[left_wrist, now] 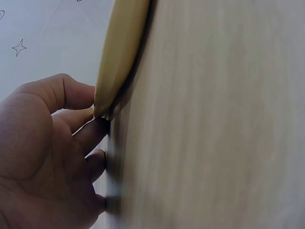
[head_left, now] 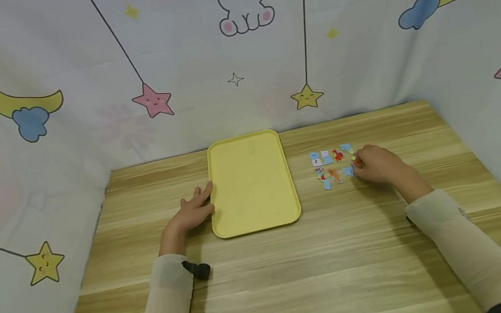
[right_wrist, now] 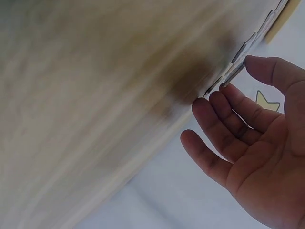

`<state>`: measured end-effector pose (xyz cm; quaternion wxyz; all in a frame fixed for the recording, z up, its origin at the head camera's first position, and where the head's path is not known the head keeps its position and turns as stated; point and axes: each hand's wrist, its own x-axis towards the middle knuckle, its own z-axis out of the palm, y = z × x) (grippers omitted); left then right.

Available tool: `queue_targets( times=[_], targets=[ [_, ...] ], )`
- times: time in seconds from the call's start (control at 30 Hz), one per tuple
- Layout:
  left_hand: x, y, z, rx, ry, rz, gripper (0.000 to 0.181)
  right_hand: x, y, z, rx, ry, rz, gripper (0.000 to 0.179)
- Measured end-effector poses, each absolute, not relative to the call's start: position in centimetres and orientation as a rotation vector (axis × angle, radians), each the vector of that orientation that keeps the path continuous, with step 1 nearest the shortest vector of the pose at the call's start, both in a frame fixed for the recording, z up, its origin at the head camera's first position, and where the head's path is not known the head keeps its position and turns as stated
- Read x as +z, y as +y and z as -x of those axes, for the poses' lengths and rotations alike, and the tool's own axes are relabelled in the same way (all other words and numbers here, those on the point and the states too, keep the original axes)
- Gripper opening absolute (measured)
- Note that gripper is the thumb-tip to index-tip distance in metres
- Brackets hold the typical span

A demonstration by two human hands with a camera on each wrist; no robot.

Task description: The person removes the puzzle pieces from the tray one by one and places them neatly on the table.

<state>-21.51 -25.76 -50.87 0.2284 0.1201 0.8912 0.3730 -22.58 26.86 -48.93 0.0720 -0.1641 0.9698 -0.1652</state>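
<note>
At the left edge of a yellow tray (head_left: pixel 251 183), my left hand (head_left: pixel 190 212) rests with its fingers spread and thumb and fingertips on the rim. The left wrist view has the thumb (left_wrist: pixel 78 95) against the tray's side, the other fingertips close to the tabletop. Right of the tray lie several small, flat puzzle pieces (head_left: pixel 327 157), printed in blue, white, red and orange. My right hand (head_left: pixel 376 163) is at their right side. Between its thumb and fingertips it pinches a thin puzzle piece (right_wrist: pixel 233 74), seen edge-on in the right wrist view, low over the table.
The wood-grain table (head_left: pixel 293 283) reaches back to a white cloth (head_left: pixel 198 31) printed with moons, stars and a rabbit. The cloth also hangs along both sides. A black strap end (head_left: pixel 197 270) sticks out at the left cuff.
</note>
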Motion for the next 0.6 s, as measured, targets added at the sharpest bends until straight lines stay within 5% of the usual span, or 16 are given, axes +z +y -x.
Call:
queue_targets(
  times=[0.5,0.6],
  targets=[
    [-50.67,-25.49,21.85,1.024,2.44,-0.343,0.079,-48.98,27.11,21.84,-0.509,2.926,0.459,0.015],
    [-50.61,-25.73,21.91,1.049,2.431,-0.317,0.083,-49.01,27.06,21.98,-0.53,2.92,0.438,0.031]
  ],
)
